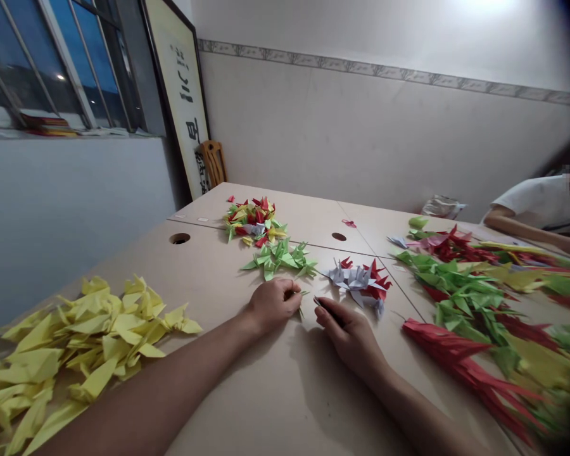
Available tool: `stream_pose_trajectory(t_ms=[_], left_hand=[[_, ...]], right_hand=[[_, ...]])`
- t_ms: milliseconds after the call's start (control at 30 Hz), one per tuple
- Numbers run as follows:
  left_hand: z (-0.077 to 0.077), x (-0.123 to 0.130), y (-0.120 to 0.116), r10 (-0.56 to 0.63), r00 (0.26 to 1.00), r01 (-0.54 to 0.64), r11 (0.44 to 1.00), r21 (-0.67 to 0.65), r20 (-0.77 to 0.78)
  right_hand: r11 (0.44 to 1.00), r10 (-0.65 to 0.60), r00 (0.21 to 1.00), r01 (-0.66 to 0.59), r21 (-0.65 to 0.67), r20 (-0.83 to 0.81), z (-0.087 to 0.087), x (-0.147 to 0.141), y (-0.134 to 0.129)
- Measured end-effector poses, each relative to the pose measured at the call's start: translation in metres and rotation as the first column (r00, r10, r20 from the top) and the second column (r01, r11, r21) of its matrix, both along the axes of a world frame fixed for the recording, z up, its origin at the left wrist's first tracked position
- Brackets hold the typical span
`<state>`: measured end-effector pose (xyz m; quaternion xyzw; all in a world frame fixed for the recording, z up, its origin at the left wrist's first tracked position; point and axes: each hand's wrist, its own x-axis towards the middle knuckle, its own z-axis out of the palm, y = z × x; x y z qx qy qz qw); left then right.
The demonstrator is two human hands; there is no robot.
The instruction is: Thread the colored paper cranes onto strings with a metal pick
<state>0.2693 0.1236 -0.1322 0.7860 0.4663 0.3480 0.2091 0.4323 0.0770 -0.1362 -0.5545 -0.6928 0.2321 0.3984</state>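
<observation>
My left hand [275,305] is closed in a pinch above the table, with thin green points of a folded paper crane [303,310] sticking out past the fingers. Opposite it, my right hand [346,326] is also closed, gripping a thin dark tool [319,301] whose kind I cannot make out. A small gap separates the two hands. Just beyond them lie green paper cranes [285,258]. White paper cranes [354,278] sit beyond my right hand, together with red paper cranes [379,278].
Yellow paper cranes [109,323] heap at the left. Behind is a mixed-colour crane pile [254,221]. Green cranes [456,285] and a red paper bundle [456,351] cover the right side. The table [247,392] has a cable hole [179,238]. Another person [536,209] sits far right.
</observation>
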Motion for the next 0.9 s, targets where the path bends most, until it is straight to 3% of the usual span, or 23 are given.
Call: stream_pose_trajectory(t_ms=[167, 467, 900], left_hand=[[0.0016, -0.0018, -0.0012, -0.051, 0.994, 0.055, 0.998, -0.034, 0.100], [0.0002, -0.0015, -0.0032, -0.066, 0.990, 0.077, 0.993, -0.086, 0.123], [0.0018, -0.0031, -0.0024, -0.079, 0.978, 0.095, 0.993, -0.076, 0.195]], right_hand=[[0.995, 0.016, 0.984, -0.033, 0.097, 0.176, 0.0022, -0.0034, -0.0010], [0.996, 0.018, 0.963, -0.042, 0.084, 0.268, 0.0029, -0.0066, -0.0002], [0.994, 0.065, 0.978, -0.081, 0.073, 0.197, 0.0045, -0.0068, -0.0016]])
